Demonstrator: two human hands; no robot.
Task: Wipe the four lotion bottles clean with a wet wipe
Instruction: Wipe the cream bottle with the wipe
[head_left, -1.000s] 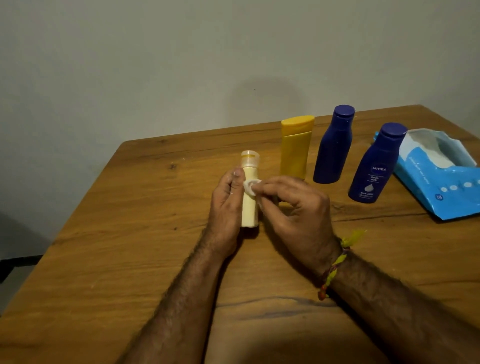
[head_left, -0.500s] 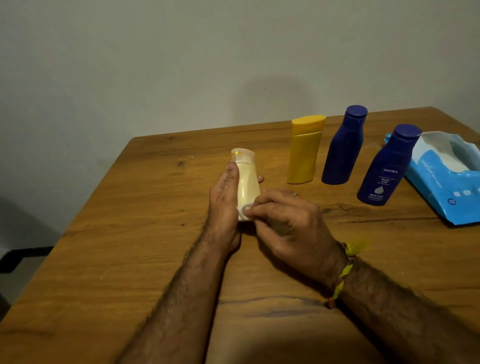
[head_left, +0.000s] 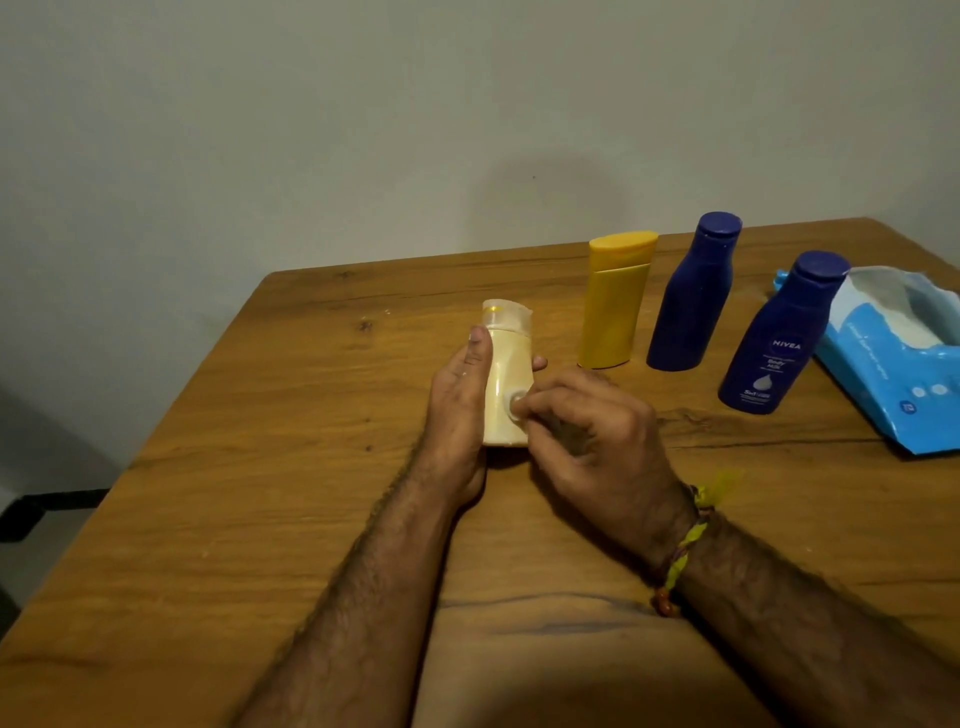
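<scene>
A small cream lotion bottle (head_left: 506, 364) with a clear cap stands on the wooden table (head_left: 234, 467). My left hand (head_left: 460, 410) grips its left side, thumb up along the body. My right hand (head_left: 587, 441) pinches a small folded white wet wipe (head_left: 514, 404) against the bottle's lower front. Behind, to the right, stand a yellow bottle (head_left: 613, 301), a dark blue bottle (head_left: 693, 293) and a blue Nivea bottle (head_left: 779, 338), all upright and untouched.
An open blue wet-wipe pack (head_left: 898, 358) lies at the table's right edge, beside the Nivea bottle. A plain wall rises behind the table's far edge. The floor shows past the table's left edge.
The wipe in my right hand slid down the cream bottle from its neck to its lower body, then rose slightly. The bottle was turned a little in my left hand.
</scene>
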